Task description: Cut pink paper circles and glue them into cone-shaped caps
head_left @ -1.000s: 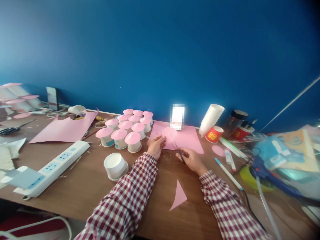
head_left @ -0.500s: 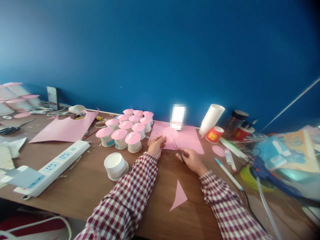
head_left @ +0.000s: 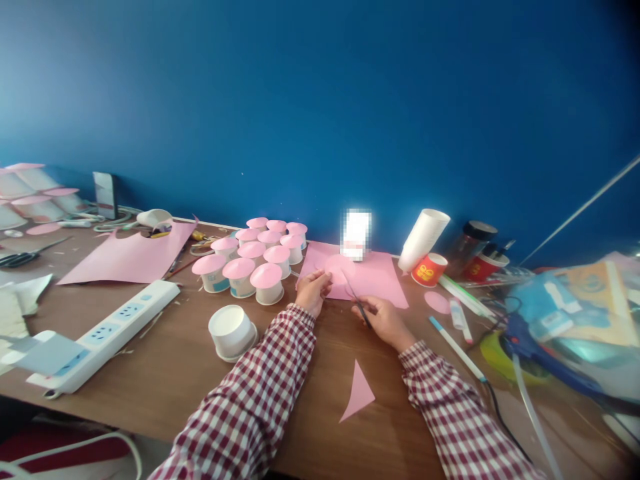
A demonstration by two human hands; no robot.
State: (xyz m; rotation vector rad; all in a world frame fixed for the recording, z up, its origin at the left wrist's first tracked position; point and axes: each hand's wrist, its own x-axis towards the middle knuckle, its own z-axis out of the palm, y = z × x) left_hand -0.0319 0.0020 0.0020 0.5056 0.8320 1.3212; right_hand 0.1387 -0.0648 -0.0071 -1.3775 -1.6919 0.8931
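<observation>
My left hand point(head_left: 313, 292) pinches the near-left edge of a round pink paper disc point(head_left: 342, 267). My right hand point(head_left: 383, 320) is closed on dark-handled scissors point(head_left: 361, 307), whose blades point up and left to the disc's right edge. Whether the blades have paper between them I cannot make out. Beneath the disc lies a larger sheet of pink paper point(head_left: 387, 283), flat on the desk against the wall. Nearer me is a pink triangular paper scrap point(head_left: 357, 395).
Several paper cups topped with pink discs point(head_left: 239, 269) stand left of my hands. An upside-down white cup point(head_left: 231, 327) sits by my left sleeve, a power strip point(head_left: 113, 333) farther left. Right are stacked white cups point(head_left: 425, 237), a red cup point(head_left: 430, 269) and a blue glue gun point(head_left: 537, 353).
</observation>
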